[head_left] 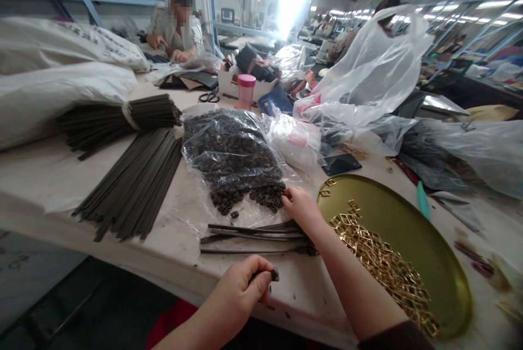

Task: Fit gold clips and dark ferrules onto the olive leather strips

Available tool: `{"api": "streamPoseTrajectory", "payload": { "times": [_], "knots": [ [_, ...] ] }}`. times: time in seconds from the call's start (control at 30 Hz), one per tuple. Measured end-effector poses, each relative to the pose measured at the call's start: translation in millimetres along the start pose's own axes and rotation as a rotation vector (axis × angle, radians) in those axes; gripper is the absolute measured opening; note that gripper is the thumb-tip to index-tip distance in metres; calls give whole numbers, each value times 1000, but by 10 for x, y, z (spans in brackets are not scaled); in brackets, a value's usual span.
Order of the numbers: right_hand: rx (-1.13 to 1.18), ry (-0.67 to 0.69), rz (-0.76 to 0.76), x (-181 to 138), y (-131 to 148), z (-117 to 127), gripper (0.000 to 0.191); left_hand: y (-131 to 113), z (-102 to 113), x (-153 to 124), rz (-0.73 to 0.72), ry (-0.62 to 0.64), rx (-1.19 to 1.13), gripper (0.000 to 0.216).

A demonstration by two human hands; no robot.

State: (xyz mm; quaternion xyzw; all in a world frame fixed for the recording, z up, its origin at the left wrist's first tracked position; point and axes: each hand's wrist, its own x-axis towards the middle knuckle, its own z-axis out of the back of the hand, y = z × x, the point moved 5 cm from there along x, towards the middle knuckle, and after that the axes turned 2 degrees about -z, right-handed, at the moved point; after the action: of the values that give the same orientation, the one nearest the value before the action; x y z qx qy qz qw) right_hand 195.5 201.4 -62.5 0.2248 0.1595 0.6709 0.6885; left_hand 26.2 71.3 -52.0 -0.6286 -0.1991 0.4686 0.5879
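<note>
My left hand (249, 284) is closed near the table's front edge, gripping a dark strap (274, 273) whose end pokes out between thumb and forefinger. The rest of that strap is hidden by the fist. My right hand (300, 205) reaches to the right edge of a pile of small dark loops (267, 195), its fingertips pinched together against them. Whatever is between those fingertips is too small to tell. The loops spill from a clear plastic bag (232, 145). Below the pile, several dark straps (253, 235) lie sideways, partly under my right wrist.
A gold tray (408, 219) with many gold buckles (384, 263) stands right. Left lie loose dark strips (134, 181) and a tied bundle (151, 110). Behind are a pink-lidded cup (245, 91), scissors (209, 96), a phone (341, 164) and plastic bags. Another person (177, 23) works across the table.
</note>
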Motion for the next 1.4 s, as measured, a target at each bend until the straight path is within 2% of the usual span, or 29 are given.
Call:
{"api": "streamPoseTrajectory", "payload": {
  "times": [0.13, 0.23, 0.3, 0.4, 0.5, 0.77, 1.03, 1.2, 1.27, 1.4],
  "knots": [
    [3, 53, -4, 119, -76, -43, 10, 21, 51, 61, 12, -7, -6, 20],
    [62, 94, -15, -54, -67, 98, 14, 4, 91, 89, 0, -32, 1, 19],
    [211, 175, -49, -295, 1, 184, 23, -35, 120, 102, -19, -60, 16, 19],
    [725, 396, -187, -756, 178, 192, 28, -129, 153, 117, -73, -116, 59, 19],
    [926, 440, -232, -1102, 329, 183, 28, -197, 131, 116, -119, -156, 104, 20],
    [956, 339, -174, -1391, 397, 149, 29, -152, -19, -20, -112, -179, 178, 23],
    [1153, 370, -288, -1518, 383, 9, 26, -149, -106, -103, -140, -141, 230, 25],
    [949, 265, -182, -1518, 371, 18, 29, -147, -99, -113, -136, -150, 283, 25],
    [889, 276, -153, -1517, 363, 22, 30, -132, -86, -108, -131, -151, 287, 25],
    [922, 347, -173, -1525, 331, 2, 29, -105, -77, -88, -121, -137, 320, 26]
  ]
}}
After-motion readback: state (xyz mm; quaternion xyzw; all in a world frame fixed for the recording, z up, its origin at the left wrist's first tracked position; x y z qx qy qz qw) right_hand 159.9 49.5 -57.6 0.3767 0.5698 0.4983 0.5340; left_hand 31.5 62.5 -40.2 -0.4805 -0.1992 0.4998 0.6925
